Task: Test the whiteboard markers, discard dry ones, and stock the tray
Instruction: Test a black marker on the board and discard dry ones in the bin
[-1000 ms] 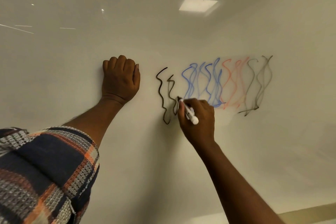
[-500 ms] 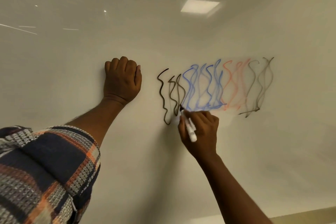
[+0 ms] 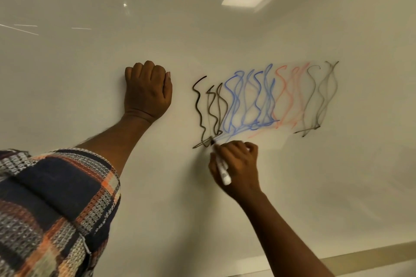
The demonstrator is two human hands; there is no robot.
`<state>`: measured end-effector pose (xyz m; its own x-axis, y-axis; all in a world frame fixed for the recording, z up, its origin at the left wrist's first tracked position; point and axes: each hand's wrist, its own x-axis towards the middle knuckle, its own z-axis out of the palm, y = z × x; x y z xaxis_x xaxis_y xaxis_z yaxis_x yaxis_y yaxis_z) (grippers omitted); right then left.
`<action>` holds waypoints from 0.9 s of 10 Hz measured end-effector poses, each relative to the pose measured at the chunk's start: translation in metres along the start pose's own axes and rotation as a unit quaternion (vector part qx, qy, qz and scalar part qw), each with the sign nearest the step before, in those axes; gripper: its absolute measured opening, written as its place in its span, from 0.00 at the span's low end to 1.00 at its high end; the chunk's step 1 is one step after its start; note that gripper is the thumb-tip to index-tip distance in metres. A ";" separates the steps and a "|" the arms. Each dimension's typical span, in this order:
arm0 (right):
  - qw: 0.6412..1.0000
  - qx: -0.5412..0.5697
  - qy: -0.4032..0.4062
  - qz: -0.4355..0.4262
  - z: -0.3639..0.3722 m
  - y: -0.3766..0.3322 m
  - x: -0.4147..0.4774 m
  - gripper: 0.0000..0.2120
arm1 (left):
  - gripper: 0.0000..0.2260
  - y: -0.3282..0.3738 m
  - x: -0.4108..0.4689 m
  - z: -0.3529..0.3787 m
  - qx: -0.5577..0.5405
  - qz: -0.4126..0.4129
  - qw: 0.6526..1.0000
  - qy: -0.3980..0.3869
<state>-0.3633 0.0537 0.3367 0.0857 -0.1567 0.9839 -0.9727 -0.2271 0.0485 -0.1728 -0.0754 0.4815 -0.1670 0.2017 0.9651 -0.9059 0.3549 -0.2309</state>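
The marker (image 3: 221, 167), a white barrel with a dark tip, is low on the whiteboard (image 3: 90, 74). Its tip touches the board at the lower end of the black wavy lines (image 3: 198, 105), where a short flat stroke crosses them. The right hand (image 3: 236, 166) grips it like a pen, with the fingers curled round the barrel and the back end pointing down towards the near side. To the right of the black lines stand blue scribbles (image 3: 249, 101), then red scribbles (image 3: 288, 96), then thin grey scribbles (image 3: 319, 101) at the far right. The left hand (image 3: 147, 92) is a closed fist pressed on the board, left of the lines and apart from them; I cannot tell if something is inside it. A checked sleeve (image 3: 56, 209) fills the near left corner. The tray is not in view. I judge that the step in hand is the testing of this marker, and that its line looks dark and full, much stronger than the grey ones. To do it well, the pressure should be light and even, so that the ink and not the force makes the mark. The stroke should run over bare board, because over the blue it is hard to judge. A long stroke also tells more than a short one, since a drying tip may fade only near the end.
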 end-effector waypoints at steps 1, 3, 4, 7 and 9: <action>0.993 -0.030 0.056 0.099 -0.008 0.014 0.009 0.06 | 0.09 0.001 0.000 0.000 -0.001 0.000 1.000 -0.002; 0.995 -0.034 0.018 0.095 -0.002 -0.010 0.011 0.04 | 0.09 0.000 0.000 -0.001 -0.014 -0.005 1.000 -0.011; 0.991 0.027 -0.010 0.131 0.001 -0.024 0.026 0.05 | 0.10 0.000 0.000 -0.002 -0.022 -0.002 1.000 -0.007; 0.981 -0.063 -0.113 0.142 -0.009 -0.046 0.053 0.12 | 0.08 0.001 0.003 -0.009 -0.118 -0.038 0.992 -0.014; 0.967 -0.022 -0.231 0.103 -0.015 -0.066 0.046 0.13 | 0.09 0.000 0.006 -0.016 -0.249 -0.116 0.961 -0.020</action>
<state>-0.2985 0.0762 0.3818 -0.0329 -0.6098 0.7919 -0.9866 -0.1066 -0.1231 -0.1672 -0.0593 0.4854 -0.0066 0.0336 0.9994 -0.6233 0.7814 -0.0304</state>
